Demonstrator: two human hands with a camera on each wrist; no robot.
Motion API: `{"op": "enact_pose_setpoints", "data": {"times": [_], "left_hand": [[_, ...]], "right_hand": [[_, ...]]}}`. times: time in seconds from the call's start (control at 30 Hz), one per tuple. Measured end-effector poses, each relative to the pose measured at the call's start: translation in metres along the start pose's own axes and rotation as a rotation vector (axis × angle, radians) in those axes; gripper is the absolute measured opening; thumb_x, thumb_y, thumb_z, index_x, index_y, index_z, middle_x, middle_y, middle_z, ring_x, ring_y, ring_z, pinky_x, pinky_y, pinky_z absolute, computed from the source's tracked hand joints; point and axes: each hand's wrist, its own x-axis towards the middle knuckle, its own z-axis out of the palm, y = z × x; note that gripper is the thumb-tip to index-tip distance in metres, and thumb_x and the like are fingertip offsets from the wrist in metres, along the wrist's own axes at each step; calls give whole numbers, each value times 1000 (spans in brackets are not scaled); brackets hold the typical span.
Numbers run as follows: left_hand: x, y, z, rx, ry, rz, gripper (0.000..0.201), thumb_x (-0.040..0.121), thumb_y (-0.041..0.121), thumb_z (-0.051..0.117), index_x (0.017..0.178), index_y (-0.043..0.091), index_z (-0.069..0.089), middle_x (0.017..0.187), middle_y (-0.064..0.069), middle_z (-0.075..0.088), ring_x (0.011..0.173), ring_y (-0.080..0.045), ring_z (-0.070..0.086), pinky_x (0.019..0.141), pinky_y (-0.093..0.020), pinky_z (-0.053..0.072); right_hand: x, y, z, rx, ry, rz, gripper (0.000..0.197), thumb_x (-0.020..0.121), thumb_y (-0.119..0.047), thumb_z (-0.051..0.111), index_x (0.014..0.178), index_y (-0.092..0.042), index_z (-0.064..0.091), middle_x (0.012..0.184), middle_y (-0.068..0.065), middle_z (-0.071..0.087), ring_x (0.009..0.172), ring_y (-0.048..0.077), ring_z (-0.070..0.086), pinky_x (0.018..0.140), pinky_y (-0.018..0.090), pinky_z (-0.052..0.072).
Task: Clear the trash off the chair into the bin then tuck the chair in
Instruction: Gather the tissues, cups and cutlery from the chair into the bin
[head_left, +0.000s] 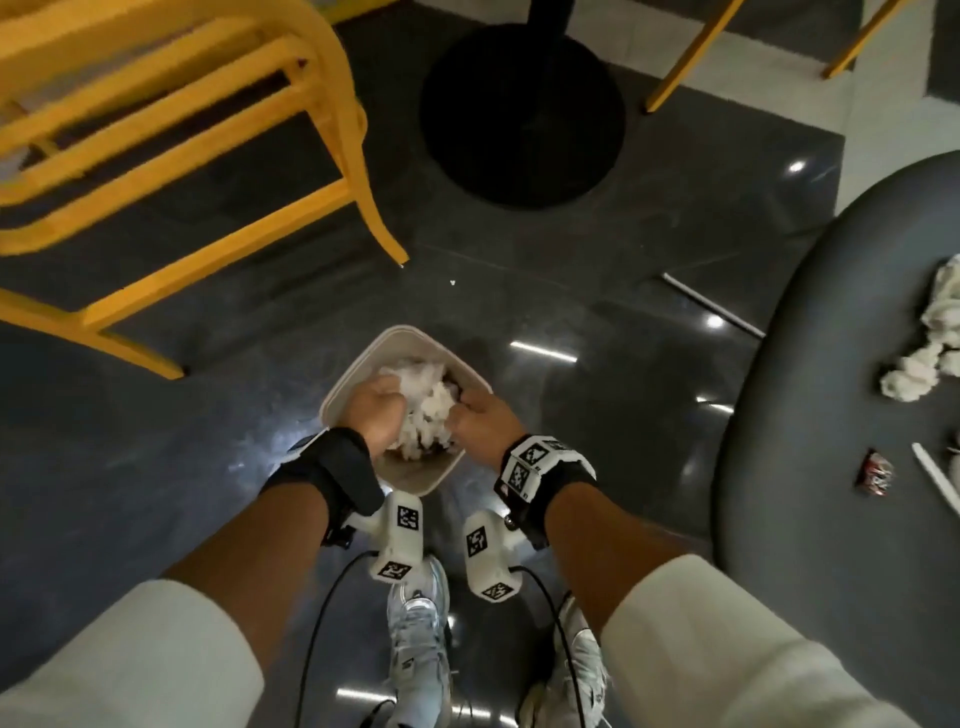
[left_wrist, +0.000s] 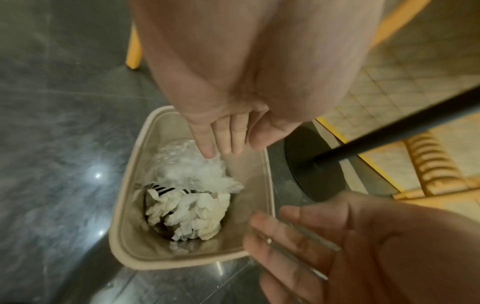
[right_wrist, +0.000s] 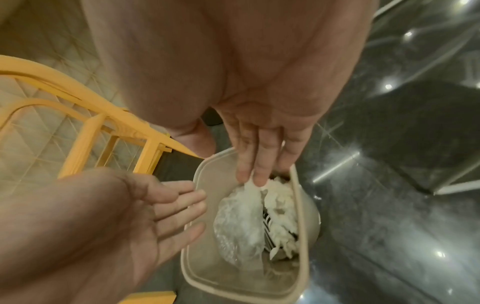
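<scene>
A beige bin (head_left: 358, 364) stands on the dark floor right in front of me, filled with crumpled white paper and plastic (head_left: 421, 410). Both hands hover over its mouth. My left hand (head_left: 379, 405) points its straight fingers (left_wrist: 223, 142) down onto the white trash (left_wrist: 192, 185). My right hand (head_left: 478, 415) also has straight fingers (right_wrist: 259, 164), whose tips touch the paper (right_wrist: 246, 216). Neither hand holds anything. At the right is the dark grey chair seat (head_left: 831, 415), with a white crumpled tissue (head_left: 930, 353), a small wrapper (head_left: 875, 475) and a white straw (head_left: 935, 480) lying on it.
A yellow chair (head_left: 182, 130) stands at the left behind the bin. The round black table base (head_left: 519, 109) is straight ahead. A white straw (head_left: 711, 304) and a tiny white scrap (head_left: 453, 282) lie on the floor. My shoes (head_left: 415, 639) are just behind the bin.
</scene>
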Motion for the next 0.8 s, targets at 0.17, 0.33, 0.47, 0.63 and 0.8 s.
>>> {"op": "enact_pose_setpoints", "data": {"times": [0.17, 0.33, 0.47, 0.63, 0.8], "left_hand": [[-16, 37, 45, 138, -87, 234, 19, 88, 7, 59, 102, 13, 70, 110, -15, 70, 107, -31, 65, 101, -48, 48], [-84, 116, 137, 230, -213, 476, 27, 91, -5, 49, 103, 14, 63, 92, -11, 72, 80, -27, 67, 83, -38, 55], [-138, 174, 229, 348, -341, 655, 27, 89, 4, 54, 94, 29, 63, 87, 0, 72, 78, -18, 67, 75, -31, 53], [-193, 211, 330, 575, -409, 810, 21, 89, 13, 54, 104, 21, 66, 90, 0, 69, 84, -19, 66, 80, -29, 51], [-198, 203, 382, 797, -402, 781, 28, 81, 16, 60, 109, 21, 60, 99, 1, 55, 97, -23, 60, 90, -36, 49]], "right_hand": [[-49, 9, -66, -18, 102, -117, 21, 75, -39, 55, 90, -37, 70, 105, 18, 75, 93, 31, 70, 95, 52, 55], [-126, 34, -176, 87, 272, -196, 30, 79, -33, 47, 101, -33, 68, 95, 5, 78, 91, 27, 73, 89, 41, 59], [-188, 78, -270, 126, 565, -257, 22, 91, -20, 53, 105, -21, 71, 85, 3, 75, 79, 21, 69, 80, 30, 53], [-232, 171, -353, -146, 797, -86, 36, 90, -21, 51, 123, -18, 64, 122, 8, 61, 107, 30, 59, 93, 38, 49], [-230, 221, -383, -477, 705, 2, 47, 96, -24, 53, 143, -26, 47, 143, 2, 47, 118, 31, 49, 97, 44, 48]]}}
